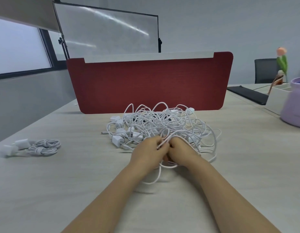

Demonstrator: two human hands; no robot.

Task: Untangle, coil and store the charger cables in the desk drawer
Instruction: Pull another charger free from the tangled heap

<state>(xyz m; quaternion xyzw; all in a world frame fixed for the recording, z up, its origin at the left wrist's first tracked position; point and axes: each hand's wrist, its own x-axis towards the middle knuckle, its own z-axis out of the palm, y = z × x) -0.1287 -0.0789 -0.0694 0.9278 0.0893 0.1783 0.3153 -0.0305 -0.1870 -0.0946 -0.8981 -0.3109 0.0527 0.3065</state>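
Cables [162, 121] sit in a big messy pile on the desk [78, 182]. Our left hand [146, 151] and right hand [179, 151] both pinch one cord [164, 142]. We should pull slowly, following it out loop by loop.

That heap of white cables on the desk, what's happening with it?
A person is working at the near edge of the tangled pile of charger cables on the desk. The left hand and right hand sit close together, both gripping one strand. Two coiled bundles with their plugs lie apart at the left. No drawer is in view.
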